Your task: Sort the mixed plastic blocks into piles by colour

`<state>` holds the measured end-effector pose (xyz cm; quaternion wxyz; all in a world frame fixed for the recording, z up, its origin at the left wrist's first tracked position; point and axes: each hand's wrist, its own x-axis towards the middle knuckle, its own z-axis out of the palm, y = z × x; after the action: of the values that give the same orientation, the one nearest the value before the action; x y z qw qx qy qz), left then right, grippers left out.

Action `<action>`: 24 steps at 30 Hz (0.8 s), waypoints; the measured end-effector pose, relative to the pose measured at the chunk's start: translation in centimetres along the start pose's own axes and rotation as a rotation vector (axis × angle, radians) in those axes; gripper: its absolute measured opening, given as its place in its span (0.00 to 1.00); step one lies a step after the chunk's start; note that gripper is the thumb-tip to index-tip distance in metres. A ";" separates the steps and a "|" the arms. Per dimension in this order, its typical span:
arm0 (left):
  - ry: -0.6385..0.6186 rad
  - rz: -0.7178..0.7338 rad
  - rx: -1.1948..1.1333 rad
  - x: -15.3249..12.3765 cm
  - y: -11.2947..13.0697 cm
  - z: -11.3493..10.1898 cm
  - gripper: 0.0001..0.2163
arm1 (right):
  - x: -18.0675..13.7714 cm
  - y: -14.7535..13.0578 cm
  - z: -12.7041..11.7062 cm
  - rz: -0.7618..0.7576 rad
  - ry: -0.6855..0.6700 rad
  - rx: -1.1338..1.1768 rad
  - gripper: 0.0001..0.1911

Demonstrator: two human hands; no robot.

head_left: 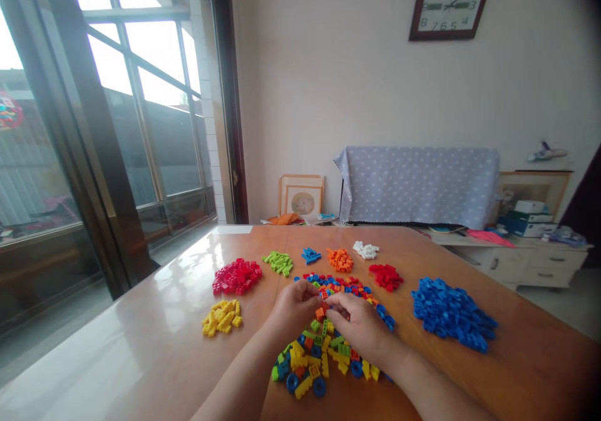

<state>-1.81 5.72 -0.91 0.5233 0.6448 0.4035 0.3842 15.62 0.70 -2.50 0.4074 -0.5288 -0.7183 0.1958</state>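
"What are the fingers doing?"

"We see the left hand [295, 302] and the right hand [359, 322] close together over the mixed pile [325, 363] of small bricks and wheels, fingers bent, tips bunched. We cannot tell whether they grip a piece. An orange brick [320, 314] shows just by the right hand's fingertips."

"What room do we have around the pile?"

"To its left we find a yellow heap [222, 318], with a crimson heap [237, 277] farther back; the table [154, 352] runs on past both to its left edge. Lime [278, 262], small blue [310, 255], orange [340, 260] and white [365, 250] heaps line up beyond the pile, toward the far edge. A red heap [385, 277] sits to its back right. A band of wood separates the pile from a large blue heap [451, 314] on its right."

"And what do we miss?"

"The hands hide the pile's middle. Both forearms [235, 377] and the near edge are cut off below. Glare washes the wood left of the pile."
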 end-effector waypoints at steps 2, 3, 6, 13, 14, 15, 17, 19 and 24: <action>-0.025 -0.022 -0.060 -0.1 0.2 0.1 0.12 | 0.1 -0.1 -0.2 0.010 0.013 0.013 0.09; -0.035 -0.025 -0.079 -0.1 0.2 0.1 0.14 | 0.1 -0.2 -0.2 0.016 0.021 0.017 0.09; -0.048 -0.020 -0.090 0.1 -0.1 0.0 0.17 | 0.2 -0.2 -0.4 0.025 0.037 0.025 0.10; 0.066 0.061 0.167 0.5 -0.4 -1.1 0.20 | 1.0 1.5 -0.2 0.109 0.093 0.029 0.13; 0.112 0.076 0.249 0.5 -0.3 -1.5 0.20 | 1.4 2.0 -0.3 0.140 0.119 0.030 0.13; 0.152 0.087 0.334 0.6 -0.3 -1.9 0.20 | 2.0 2.5 -0.5 0.170 0.138 0.038 0.14; 0.213 0.090 0.488 0.6 -0.2 -2.6 0.18 | 3.4 3.4 -1.1 0.216 0.184 0.049 0.15; 0.253 0.081 0.601 0.5 0.0 -3.1 0.17 | 5.1 4.4 -1.9 0.266 0.214 0.083 0.15; 0.298 0.066 0.716 -0.1 0.5 -3.8 0.16 | 9.3 7.3 -3.6 0.548 0.270 0.118 0.10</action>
<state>-5.27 6.99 0.17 0.1882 0.7364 0.5626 0.3252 21.87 11.36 -2.08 0.4613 -0.6995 -0.4756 0.2677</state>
